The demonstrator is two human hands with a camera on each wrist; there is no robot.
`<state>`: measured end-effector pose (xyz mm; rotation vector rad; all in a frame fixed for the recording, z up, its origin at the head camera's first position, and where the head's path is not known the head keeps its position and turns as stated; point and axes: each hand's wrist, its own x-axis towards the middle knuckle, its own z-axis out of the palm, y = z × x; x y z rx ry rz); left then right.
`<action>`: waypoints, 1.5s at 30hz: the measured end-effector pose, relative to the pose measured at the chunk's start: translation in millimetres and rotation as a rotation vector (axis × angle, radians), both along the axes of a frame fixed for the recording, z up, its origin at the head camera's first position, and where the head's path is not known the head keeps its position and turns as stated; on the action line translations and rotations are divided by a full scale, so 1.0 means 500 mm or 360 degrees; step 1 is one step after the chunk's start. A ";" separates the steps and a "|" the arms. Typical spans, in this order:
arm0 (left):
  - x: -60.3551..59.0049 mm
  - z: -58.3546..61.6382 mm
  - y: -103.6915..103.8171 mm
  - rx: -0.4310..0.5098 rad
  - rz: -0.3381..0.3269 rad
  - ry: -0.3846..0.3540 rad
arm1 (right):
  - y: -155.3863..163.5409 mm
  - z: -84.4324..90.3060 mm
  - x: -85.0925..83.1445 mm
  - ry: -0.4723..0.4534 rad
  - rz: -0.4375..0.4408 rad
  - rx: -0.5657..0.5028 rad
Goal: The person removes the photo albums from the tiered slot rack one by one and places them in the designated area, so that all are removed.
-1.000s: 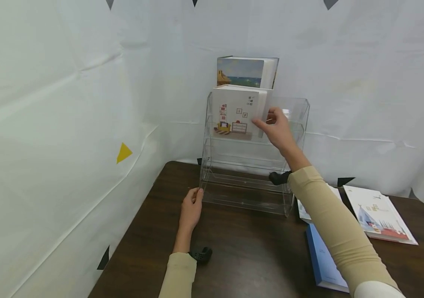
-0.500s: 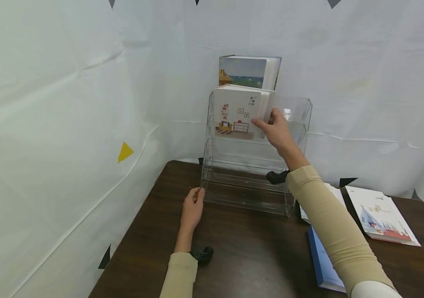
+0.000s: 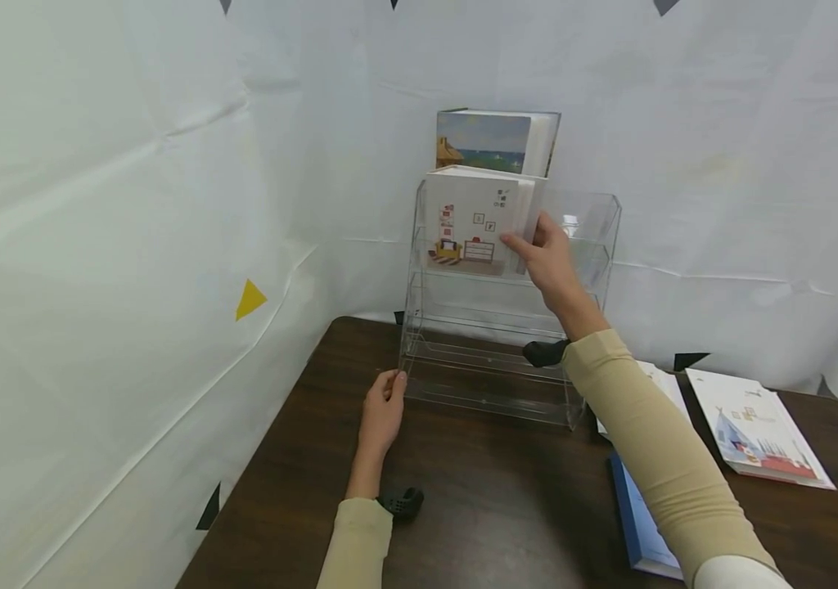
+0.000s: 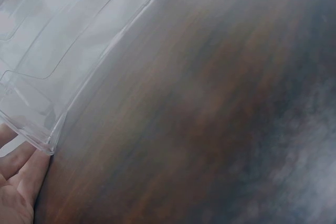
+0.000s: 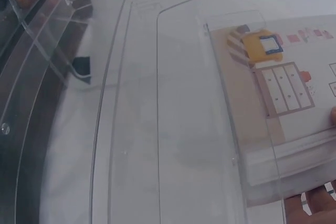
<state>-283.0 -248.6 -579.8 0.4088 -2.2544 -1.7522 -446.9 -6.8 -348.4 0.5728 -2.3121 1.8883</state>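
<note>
My right hand (image 3: 553, 258) holds the right edge of a thick white book (image 3: 466, 221), thumb on its front and fingers behind. The book has a cover picture of a yellow armchair and a chest of drawers (image 5: 286, 90). It stands upright in an upper tier of a clear acrylic book rack (image 3: 485, 401). Behind it, higher up, stands another thick book (image 3: 488, 147) with a seaside picture. My left hand (image 3: 380, 413) grips the rack's lower front left corner. In the left wrist view, the fingers (image 4: 34, 174) lie against that corner.
On the dark wooden table (image 3: 493, 491), a blue book (image 3: 640, 519) lies at the right, partly under my right sleeve. Beyond it lie a white book (image 3: 754, 425) with a tent picture and another white book (image 3: 665, 384). White sheeting (image 3: 721, 164) hangs behind the rack.
The view has shifted slightly, moving the scene a little to the right. Both hands keep their holds, and the white book stays in about the same place in the rack.
</note>
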 end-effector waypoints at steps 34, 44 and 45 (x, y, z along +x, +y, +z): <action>-0.008 -0.004 0.020 0.0020 -0.0042 0.0000 | 0.037 0.051 0.029 0.0185 -0.0022 -0.0180; -0.019 -0.008 0.016 0.0013 -0.0044 -0.0004 | 0.091 0.058 0.067 0.0227 -0.0081 -0.0198; -0.019 -0.009 0.015 0.0013 -0.0044 -0.0004 | 0.098 0.057 0.073 0.0229 -0.0078 -0.0205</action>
